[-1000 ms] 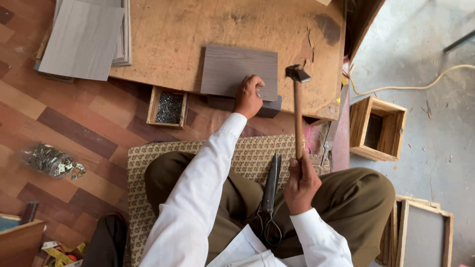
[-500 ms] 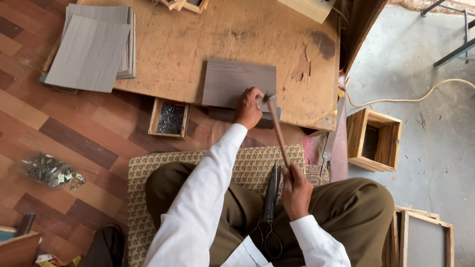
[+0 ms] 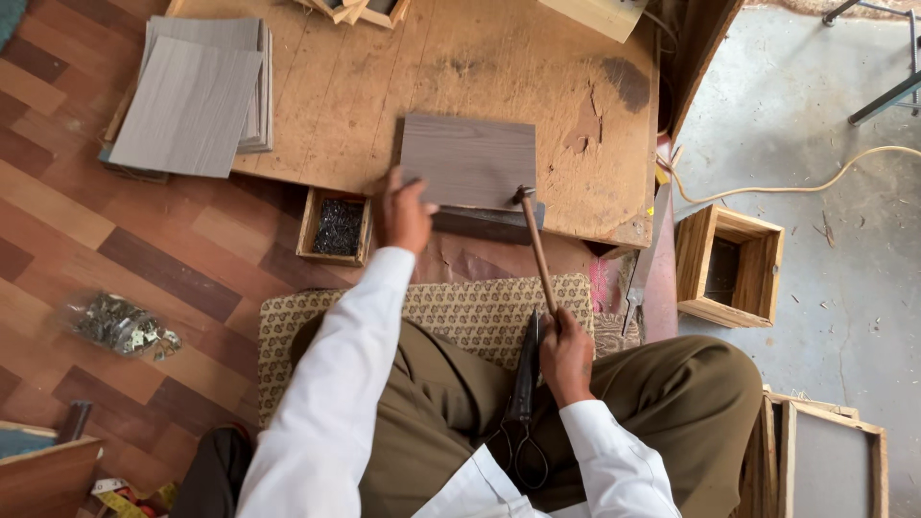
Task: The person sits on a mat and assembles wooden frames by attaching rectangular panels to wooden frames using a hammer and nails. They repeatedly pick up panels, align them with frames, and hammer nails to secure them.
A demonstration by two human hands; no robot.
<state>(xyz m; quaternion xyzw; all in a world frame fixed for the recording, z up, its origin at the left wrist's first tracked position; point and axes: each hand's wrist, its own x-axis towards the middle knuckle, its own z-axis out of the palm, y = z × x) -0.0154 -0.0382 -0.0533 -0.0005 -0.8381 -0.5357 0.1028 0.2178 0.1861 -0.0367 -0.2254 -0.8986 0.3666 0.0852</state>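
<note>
A grey panel lies on a low plywood board, over a dark frame edge. My left hand rests at the panel's near left corner, fingers curled against it. My right hand grips the wooden handle of a hammer; its metal head touches the panel's near right edge. I sit cross-legged on a patterned mat, with large dark scissors lying in my lap.
A small wooden box of dark nails sits left of my left hand. A stack of grey panels lies at the far left. An open wooden box and framed panels stand at the right. A plastic bag of metal bits lies on the floor.
The hammer swung from upright down onto the panel's near edge. My left hand slid from the panel's near right corner to its near left corner.
</note>
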